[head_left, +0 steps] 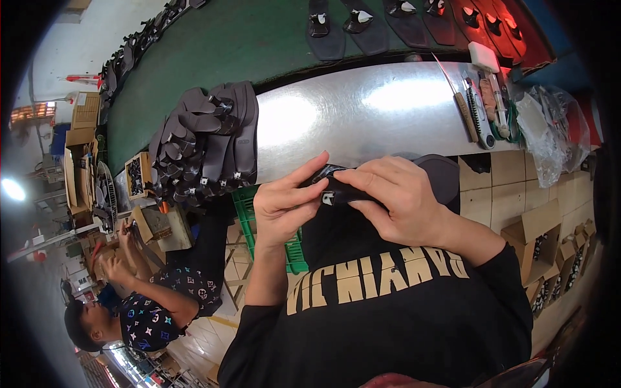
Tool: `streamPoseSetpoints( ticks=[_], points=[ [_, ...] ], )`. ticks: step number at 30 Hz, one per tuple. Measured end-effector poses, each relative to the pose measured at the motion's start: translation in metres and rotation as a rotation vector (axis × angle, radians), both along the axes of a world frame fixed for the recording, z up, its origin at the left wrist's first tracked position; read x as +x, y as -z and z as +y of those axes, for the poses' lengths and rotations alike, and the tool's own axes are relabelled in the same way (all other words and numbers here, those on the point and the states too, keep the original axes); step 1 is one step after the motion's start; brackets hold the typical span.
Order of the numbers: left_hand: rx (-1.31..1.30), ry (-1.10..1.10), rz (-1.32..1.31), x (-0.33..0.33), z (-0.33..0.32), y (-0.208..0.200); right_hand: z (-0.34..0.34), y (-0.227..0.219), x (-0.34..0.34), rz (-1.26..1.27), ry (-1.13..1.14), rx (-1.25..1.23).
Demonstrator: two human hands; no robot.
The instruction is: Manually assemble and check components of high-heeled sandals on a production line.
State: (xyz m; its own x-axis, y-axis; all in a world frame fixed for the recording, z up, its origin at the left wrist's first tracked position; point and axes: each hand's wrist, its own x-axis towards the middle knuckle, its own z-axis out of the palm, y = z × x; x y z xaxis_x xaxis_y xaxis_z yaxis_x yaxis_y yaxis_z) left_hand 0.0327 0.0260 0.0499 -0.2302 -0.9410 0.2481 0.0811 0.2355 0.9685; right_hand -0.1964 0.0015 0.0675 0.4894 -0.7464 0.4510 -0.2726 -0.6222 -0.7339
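Note:
My left hand (284, 202) and my right hand (394, 197) both grip a dark sandal (446, 176) close to my chest. Their fingers meet on its black strap with a small metal buckle (328, 196). The sandal's dark sole shows behind my right hand; most of the strap is hidden under my fingers. The shiny metal worktable (362, 113) lies just beyond my hands.
A stack of dark sandals (207, 142) stands on the table's left end. Tools, a brush and plastic bags (550, 129) lie at its right. More sandals (401, 19) ride a green conveyor behind. A green crate (249, 213) sits below. Another person (142, 297) works at lower left beside cardboard boxes.

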Motion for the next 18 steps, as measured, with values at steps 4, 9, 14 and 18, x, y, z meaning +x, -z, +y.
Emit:
streamPoseSetpoints(
  ticks=[4,9,14,18],
  points=[
    [-0.043,-0.003,-0.086,-0.002,-0.001,0.004,0.000,0.001,0.000,0.032,-0.009,0.001],
    [0.124,-0.069,-0.089,-0.013,0.005,0.012,-0.002,0.012,-0.003,0.033,0.004,0.252],
    [0.345,-0.078,0.053,-0.018,0.008,0.014,0.001,0.020,0.002,0.051,0.029,0.155],
    [0.433,-0.128,0.082,-0.019,0.009,0.012,-0.002,0.019,0.002,0.130,-0.002,0.052]
  ],
)
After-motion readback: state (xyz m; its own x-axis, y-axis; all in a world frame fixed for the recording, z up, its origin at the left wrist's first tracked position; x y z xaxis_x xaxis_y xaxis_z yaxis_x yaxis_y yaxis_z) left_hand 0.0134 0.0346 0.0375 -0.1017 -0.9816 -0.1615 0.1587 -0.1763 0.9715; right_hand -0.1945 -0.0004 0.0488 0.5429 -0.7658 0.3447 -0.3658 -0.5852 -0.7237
